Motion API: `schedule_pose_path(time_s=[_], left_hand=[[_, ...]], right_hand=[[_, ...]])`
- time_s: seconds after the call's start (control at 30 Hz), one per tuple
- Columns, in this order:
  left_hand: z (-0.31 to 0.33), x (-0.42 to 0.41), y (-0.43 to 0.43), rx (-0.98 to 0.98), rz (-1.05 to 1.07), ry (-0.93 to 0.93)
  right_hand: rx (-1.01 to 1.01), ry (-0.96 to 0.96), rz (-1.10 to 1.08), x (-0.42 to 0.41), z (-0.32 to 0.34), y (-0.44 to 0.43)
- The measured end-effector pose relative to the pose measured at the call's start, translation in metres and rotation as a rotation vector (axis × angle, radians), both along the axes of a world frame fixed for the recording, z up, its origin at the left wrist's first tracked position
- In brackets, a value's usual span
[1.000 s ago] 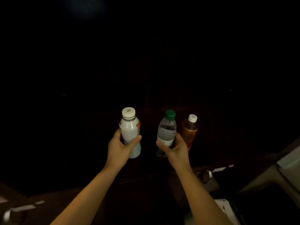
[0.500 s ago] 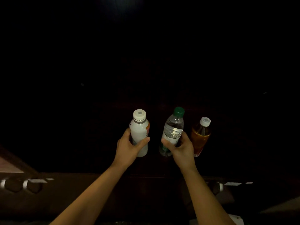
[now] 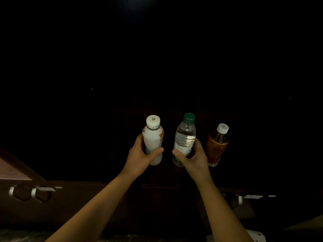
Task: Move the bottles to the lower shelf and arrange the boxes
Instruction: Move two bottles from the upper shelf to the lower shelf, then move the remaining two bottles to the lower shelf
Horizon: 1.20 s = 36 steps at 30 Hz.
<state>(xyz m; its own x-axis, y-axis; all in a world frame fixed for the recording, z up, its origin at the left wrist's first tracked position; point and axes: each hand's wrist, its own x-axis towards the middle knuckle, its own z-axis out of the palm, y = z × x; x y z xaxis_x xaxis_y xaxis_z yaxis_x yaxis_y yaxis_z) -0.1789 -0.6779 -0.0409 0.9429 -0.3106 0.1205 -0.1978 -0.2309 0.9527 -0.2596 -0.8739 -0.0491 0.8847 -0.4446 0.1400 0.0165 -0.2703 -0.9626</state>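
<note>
Transfer is judged early: white bottle [image 3: 153, 142] is gripped by left hand [image 3: 142, 156], clear water bottle [image 3: 185, 137] by right hand [image 3: 194, 157], amber bottle [image 3: 217, 144] unheld beside them; shelf and boxes undiscernible in darkness.

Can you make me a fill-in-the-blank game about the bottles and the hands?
1. The left hand holds the ____ bottle.
2. The clear bottle in the right hand has a ____ cap.
3. The number of bottles in view is ____.
4. The amber bottle is held by ____ hand.

Missing words: white; green; three; no
</note>
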Motion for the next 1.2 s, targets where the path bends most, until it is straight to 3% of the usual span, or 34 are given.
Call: schedule_pose_path(time_s=[0.2, 0.43, 0.57, 0.73, 0.9, 1.2], left_hand=[[0.008, -0.008, 0.023, 0.117, 0.021, -0.067], [0.03, -0.029, 0.081, 0.314, 0.061, -0.288], [0.054, -0.046, 0.133, 0.389, 0.071, -0.485], [0.079, -0.069, 0.226, 0.476, 0.077, -0.607], [0.096, -0.089, 0.332, 0.511, 0.232, -0.652], [0.104, -0.125, 0.499, 0.587, 0.544, -0.661]], right_hand=[[-0.11, -0.052, -0.083, -0.018, 0.01, 0.01], [-0.229, -0.126, -0.25, -0.053, 0.029, 0.048], [-0.413, -0.231, -0.339, -0.062, 0.048, 0.095], [-0.6, -0.29, -0.174, -0.057, 0.077, 0.189], [-0.732, -0.382, -0.01, -0.049, 0.099, 0.299], [-0.792, -0.533, 0.241, -0.033, 0.113, 0.479]])
